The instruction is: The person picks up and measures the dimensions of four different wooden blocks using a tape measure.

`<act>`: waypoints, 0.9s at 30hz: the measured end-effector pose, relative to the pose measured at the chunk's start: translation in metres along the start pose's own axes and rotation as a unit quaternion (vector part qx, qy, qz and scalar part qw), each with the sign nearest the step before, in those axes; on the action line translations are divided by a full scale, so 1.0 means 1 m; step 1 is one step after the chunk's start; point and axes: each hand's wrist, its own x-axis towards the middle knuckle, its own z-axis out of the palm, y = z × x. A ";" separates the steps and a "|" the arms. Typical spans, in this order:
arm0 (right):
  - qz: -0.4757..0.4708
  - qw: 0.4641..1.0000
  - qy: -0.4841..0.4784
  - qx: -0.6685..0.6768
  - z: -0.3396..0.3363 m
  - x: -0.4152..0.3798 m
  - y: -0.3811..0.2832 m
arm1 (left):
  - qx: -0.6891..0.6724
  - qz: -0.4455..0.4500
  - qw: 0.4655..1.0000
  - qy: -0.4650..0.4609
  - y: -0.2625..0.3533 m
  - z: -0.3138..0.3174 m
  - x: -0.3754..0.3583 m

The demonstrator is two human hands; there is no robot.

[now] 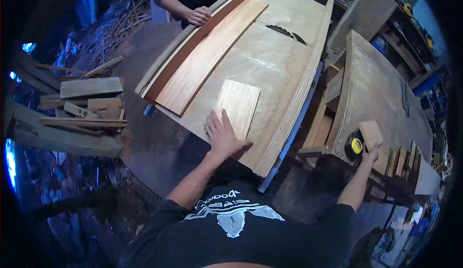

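Observation:
My left hand (223,134) lies with fingers spread on the near end of a short, pale board (241,103) on the saw table (275,82). My right hand (371,153) is at the workbench on the right, its fingers against a small wooden block (371,134); they look closed on its near edge. A black and yellow tape measure (356,145) sits just left of that block. Beyond the short board, a long plank (212,58) lies along the wooden fence (193,46). The toothed saw blade (288,33) shows through a slot in the table.
A co-worker's hand (199,15) rests on the fence at the far left side. Wood offcuts (91,99) are piled at the left. The workbench (381,84) stands right of the saw table, with upright wood pieces (402,161) at its near edge.

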 end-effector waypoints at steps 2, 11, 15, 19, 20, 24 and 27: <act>-0.025 0.992 0.079 -0.096 0.008 0.006 -0.006 | 0.015 -0.028 0.999 -0.017 0.007 0.001 0.001; -0.254 0.809 0.126 -0.515 0.015 -0.033 -0.011 | -0.088 -0.030 0.994 0.051 -0.002 -0.019 0.014; -0.341 0.750 0.207 -0.527 0.031 -0.132 -0.007 | -0.063 0.032 0.988 0.135 0.000 -0.023 0.025; -0.450 0.767 0.130 -0.438 0.038 -0.205 -0.008 | -0.061 0.065 0.986 0.142 -0.009 0.002 0.034; -0.452 0.765 0.134 -0.439 0.047 -0.230 -0.006 | -0.069 0.064 0.988 0.125 -0.011 0.005 0.035; -0.536 0.762 0.030 -0.362 0.067 -0.332 0.002 | -0.083 0.083 0.983 0.142 -0.025 0.011 0.033; -0.523 0.788 -0.141 -0.294 0.098 -0.416 0.025 | -0.098 0.090 0.985 0.106 -0.030 -0.005 0.025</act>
